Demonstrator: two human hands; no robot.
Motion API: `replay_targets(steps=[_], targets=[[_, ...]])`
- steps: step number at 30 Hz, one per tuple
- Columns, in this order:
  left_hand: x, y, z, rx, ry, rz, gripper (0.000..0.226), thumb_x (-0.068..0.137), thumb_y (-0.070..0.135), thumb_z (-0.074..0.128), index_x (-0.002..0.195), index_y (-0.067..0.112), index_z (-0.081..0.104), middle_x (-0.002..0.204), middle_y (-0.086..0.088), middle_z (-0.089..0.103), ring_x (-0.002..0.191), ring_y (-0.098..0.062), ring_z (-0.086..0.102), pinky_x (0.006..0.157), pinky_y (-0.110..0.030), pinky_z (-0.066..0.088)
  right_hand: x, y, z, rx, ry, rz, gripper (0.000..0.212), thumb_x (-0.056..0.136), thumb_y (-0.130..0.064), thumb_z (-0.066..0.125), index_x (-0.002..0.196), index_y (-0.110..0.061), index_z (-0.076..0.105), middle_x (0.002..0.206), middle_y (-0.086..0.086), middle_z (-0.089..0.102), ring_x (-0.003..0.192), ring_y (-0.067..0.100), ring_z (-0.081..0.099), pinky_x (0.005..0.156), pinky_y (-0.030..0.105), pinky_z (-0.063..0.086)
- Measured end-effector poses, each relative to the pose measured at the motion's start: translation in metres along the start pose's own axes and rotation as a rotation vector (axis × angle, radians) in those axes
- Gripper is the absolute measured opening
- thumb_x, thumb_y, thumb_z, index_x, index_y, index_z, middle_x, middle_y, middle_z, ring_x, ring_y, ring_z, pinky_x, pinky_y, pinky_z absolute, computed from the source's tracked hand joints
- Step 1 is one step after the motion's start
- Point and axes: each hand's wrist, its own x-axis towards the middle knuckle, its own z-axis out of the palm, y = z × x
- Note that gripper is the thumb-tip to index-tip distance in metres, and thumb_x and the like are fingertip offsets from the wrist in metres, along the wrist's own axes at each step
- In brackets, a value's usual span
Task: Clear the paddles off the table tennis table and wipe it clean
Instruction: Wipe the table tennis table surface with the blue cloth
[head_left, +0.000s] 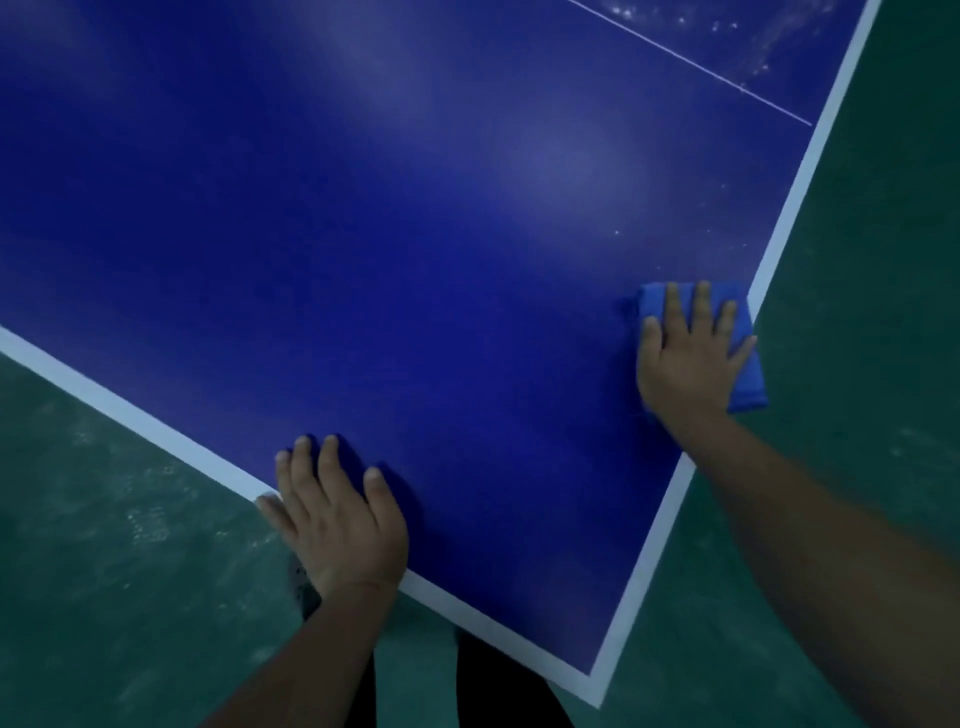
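Note:
The blue table tennis table (395, 249) with white border lines fills most of the head view, its near corner pointing down at the lower right. My right hand (685, 358) lies flat with spread fingers on a folded blue cloth (745, 384), pressing it onto the table by the right edge. The cloth hangs slightly over that white edge line. My left hand (337, 519) rests flat on the table at the near edge, fingers straight. No paddle is in view.
A green floor (119, 545) surrounds the table on the left, below and on the right. A thin white centre line (691, 62) crosses the far right of the table, with pale specks and smears around it. My dark trousers show under the near edge.

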Motion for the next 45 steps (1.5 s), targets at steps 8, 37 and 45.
replay_targets(steps=[8, 37, 45], targets=[[0.002, -0.003, 0.007, 0.104, 0.031, -0.011, 0.059, 0.097, 0.042, 0.033, 0.146, 0.01, 0.036, 0.16, -0.012, 0.026, 0.152, -0.028, 0.011, 0.121, -0.04, -0.013, -0.148, -0.024, 0.042, -0.149, -0.099, -1.066, 0.055, 0.104, -0.052, 0.03, 0.156, -0.034, 0.028, 0.167, 0.0, 0.021, 0.154, 0.033, 0.014, 0.118, 0.067, 0.012], [0.001, -0.002, 0.003, 0.134, 0.018, 0.039, 0.061, 0.1, 0.044, 0.029, 0.15, 0.009, 0.031, 0.162, -0.014, 0.02, 0.153, -0.031, 0.006, 0.121, -0.06, -0.002, -0.191, 0.017, 0.048, -0.181, -0.024, -0.751, 0.061, 0.103, -0.058, 0.016, 0.159, -0.034, 0.013, 0.169, 0.002, 0.007, 0.155, 0.033, 0.001, 0.12, 0.065, 0.005], [0.001, -0.004, 0.001, 0.126, 0.025, 0.057, 0.062, 0.099, 0.046, 0.026, 0.151, 0.011, 0.031, 0.164, -0.013, 0.02, 0.153, -0.031, 0.005, 0.121, -0.059, -0.003, -0.153, 0.025, 0.03, -0.226, 0.013, -0.729, 0.061, 0.102, -0.055, 0.025, 0.159, -0.032, 0.025, 0.168, 0.002, 0.015, 0.154, 0.035, 0.009, 0.119, 0.066, 0.011]])
